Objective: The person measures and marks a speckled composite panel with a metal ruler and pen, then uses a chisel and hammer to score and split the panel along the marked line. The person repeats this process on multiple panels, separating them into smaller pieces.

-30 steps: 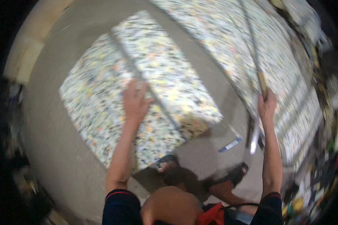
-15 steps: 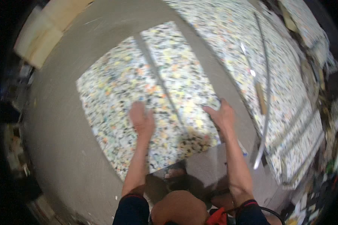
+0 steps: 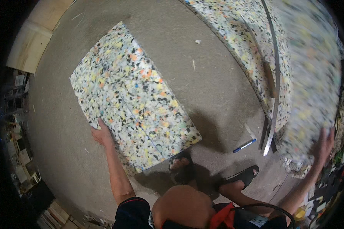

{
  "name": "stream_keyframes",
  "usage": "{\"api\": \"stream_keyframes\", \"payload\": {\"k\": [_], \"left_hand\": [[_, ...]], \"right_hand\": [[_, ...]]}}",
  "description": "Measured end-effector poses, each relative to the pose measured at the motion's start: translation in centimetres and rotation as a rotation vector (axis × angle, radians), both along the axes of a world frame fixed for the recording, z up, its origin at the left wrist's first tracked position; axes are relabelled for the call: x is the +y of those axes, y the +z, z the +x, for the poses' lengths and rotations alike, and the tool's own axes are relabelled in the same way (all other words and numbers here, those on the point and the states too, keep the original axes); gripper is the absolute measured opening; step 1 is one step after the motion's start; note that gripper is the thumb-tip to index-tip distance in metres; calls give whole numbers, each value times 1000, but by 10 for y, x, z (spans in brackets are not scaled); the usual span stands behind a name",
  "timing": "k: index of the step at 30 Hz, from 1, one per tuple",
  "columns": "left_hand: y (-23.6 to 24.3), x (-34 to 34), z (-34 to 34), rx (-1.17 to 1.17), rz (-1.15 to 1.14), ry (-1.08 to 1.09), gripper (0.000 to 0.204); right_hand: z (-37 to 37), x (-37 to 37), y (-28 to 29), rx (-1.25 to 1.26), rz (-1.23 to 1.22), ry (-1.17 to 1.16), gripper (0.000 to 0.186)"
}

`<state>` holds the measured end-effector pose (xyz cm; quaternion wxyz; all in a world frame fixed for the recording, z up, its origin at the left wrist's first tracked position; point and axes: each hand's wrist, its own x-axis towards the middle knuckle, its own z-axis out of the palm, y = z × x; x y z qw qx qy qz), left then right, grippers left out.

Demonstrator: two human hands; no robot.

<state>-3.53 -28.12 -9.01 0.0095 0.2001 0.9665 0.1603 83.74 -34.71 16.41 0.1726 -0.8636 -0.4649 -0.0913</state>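
My left hand (image 3: 102, 133) grips the lower left edge of a speckled foam panel (image 3: 137, 99) marked with a thin blue line. At the far right my right hand (image 3: 323, 145) holds a motion-blurred speckled foam piece (image 3: 309, 76). Between them, on a long foam sheet (image 3: 227, 26), lie a long metal strip (image 3: 275, 68) and a long blade with a wooden handle (image 3: 270, 80). A blue-and-white pen (image 3: 244, 145) lies on the concrete floor near my feet.
Wooden boards (image 3: 28, 49) lean at the upper left edge. Piles of scraps (image 3: 21, 156) line the left rim, and more offcuts (image 3: 313, 202) lie at the lower right. My sandalled feet (image 3: 239, 177) stand at the bottom.
The strip of foam beside the left panel is no longer there; my right hand has swung right, now with a blurred piece. My left hand has moved to the panel's outer edge.
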Motion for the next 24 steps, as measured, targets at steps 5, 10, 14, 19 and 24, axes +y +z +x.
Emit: {"api": "stream_keyframes", "payload": {"k": [5, 10, 14, 19, 24], "left_hand": [[-20, -22, -24, -107, 139, 41, 87], [-6, -12, -21, -181, 59, 78, 85], [-43, -17, -28, -381, 128, 2, 83], [-9, -35, -69, -156, 334, -30, 78], [28, -2, 13, -646, 365, -45, 54]], "right_hand": [[218, -119, 24, -206, -337, 328, 39], [208, -153, -69, 259, -413, -503, 50], [162, -128, -105, -526, -682, -492, 50], [-97, 74, -111, -197, -198, 266, 54], [-160, 138, -146, -11, -335, 483, 64]]}}
